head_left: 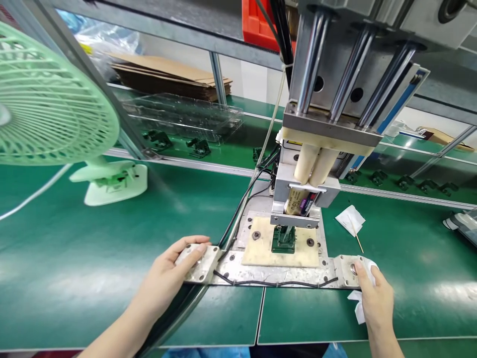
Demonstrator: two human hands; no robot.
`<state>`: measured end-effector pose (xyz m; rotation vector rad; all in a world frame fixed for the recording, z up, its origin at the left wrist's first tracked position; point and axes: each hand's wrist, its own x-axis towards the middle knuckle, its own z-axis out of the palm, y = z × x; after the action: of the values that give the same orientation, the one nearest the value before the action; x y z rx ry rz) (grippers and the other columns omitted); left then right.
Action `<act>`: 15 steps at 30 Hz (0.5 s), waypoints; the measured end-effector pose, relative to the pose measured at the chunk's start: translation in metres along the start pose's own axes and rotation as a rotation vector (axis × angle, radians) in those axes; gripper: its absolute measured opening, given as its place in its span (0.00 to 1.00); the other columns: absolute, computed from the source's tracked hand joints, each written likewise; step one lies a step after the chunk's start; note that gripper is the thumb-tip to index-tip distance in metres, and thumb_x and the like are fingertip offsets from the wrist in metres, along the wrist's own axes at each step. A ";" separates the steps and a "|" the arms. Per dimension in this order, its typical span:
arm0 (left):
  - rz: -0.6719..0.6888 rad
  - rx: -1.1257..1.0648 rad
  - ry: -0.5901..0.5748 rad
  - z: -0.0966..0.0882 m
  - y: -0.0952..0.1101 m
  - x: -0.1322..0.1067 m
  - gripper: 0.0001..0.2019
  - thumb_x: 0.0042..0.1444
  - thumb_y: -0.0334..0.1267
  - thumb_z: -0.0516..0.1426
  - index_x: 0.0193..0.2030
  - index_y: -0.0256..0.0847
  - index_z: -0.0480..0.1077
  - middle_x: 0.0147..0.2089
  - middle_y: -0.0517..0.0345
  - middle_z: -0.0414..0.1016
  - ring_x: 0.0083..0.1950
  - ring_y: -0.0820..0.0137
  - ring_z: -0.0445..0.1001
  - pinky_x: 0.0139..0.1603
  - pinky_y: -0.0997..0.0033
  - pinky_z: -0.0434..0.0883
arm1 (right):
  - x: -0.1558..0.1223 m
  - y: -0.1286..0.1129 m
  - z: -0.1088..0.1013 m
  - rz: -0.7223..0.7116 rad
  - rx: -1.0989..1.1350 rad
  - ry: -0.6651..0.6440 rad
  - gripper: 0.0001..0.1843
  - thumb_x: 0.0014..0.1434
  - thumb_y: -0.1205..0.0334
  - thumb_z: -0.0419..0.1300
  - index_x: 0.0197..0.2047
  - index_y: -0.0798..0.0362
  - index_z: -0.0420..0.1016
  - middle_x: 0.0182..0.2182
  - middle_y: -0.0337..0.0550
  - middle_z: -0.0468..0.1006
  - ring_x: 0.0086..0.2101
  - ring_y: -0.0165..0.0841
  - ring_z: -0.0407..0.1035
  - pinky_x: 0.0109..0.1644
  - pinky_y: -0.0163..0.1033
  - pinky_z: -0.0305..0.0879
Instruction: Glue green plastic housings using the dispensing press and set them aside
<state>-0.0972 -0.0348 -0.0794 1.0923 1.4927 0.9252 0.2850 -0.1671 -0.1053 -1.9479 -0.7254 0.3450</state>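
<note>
My left hand [172, 264] is wrapped round the left metal block [209, 263] of the machine's base bar, thumb across its top and fingers along the far edge. At the other end, my right hand [374, 287] grips the right button block [345, 271]. Its thumb rests on the round metal button, and white tissue [370, 264] shows by its fingers. Between the hands, a small dark green plastic part [283, 239] sits on a cream fixture plate [257, 251]. Directly above stands a two-barrel adhesive cartridge [299, 201], its nozzle reaching down to the part.
Steel rods and a press head [330, 122] rise over the fixture. A green fan [112, 181] stands at left, its cable trailing. Black wires [238, 206] run beside the machine. Paper with a wooden stick [351, 221] lies at right. Several dark parts [405, 182] line the back.
</note>
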 end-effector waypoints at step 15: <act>-0.002 0.001 -0.008 -0.001 0.002 0.000 0.37 0.40 0.67 0.65 0.48 0.40 0.69 0.37 0.57 0.76 0.31 0.70 0.66 0.30 0.77 0.63 | 0.001 0.003 -0.002 0.000 -0.001 -0.010 0.31 0.55 0.33 0.62 0.22 0.51 0.56 0.20 0.32 0.58 0.25 0.31 0.54 0.30 0.34 0.53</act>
<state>-0.0977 -0.0344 -0.0776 1.0939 1.4874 0.9175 0.2876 -0.1689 -0.1075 -1.9480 -0.7318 0.3545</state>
